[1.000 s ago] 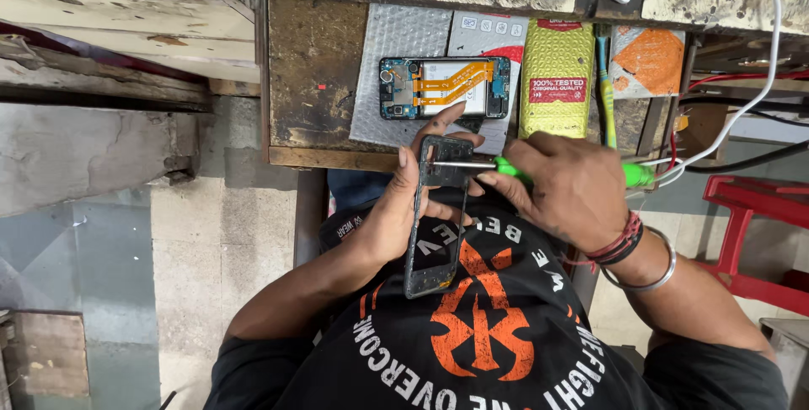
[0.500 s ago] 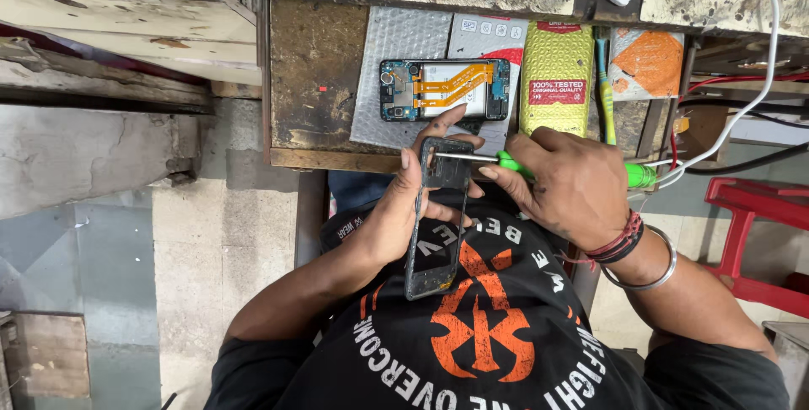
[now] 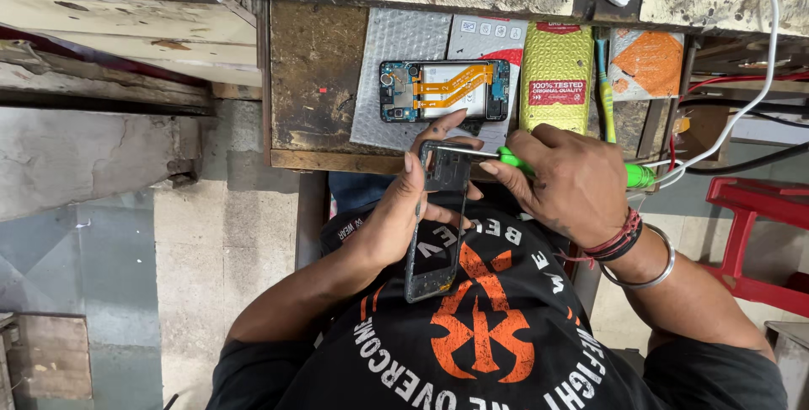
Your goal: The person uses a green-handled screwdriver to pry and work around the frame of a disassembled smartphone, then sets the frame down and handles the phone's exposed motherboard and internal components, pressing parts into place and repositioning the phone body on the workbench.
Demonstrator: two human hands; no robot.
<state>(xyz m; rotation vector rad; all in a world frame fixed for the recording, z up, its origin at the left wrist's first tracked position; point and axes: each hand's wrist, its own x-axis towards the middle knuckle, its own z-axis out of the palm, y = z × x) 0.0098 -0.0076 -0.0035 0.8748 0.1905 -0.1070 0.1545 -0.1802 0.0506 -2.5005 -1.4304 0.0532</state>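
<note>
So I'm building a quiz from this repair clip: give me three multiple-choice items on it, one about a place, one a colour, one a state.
1. Where does the opened phone with the orange ribbon cable lie?
A on the silver bubble-wrap sheet
B on the red stool
C in the person's lap

2. What colour is the handle of the screwdriver?
A blue
B green
C black

3. How is the dark phone frame held?
A lying flat on the bench
B gripped in the left hand
C hanging from a cable

Answers: 1 A, it rests on the sheet; 2 B, green shows past the right hand; 3 B, fingers wrap its edge.
</note>
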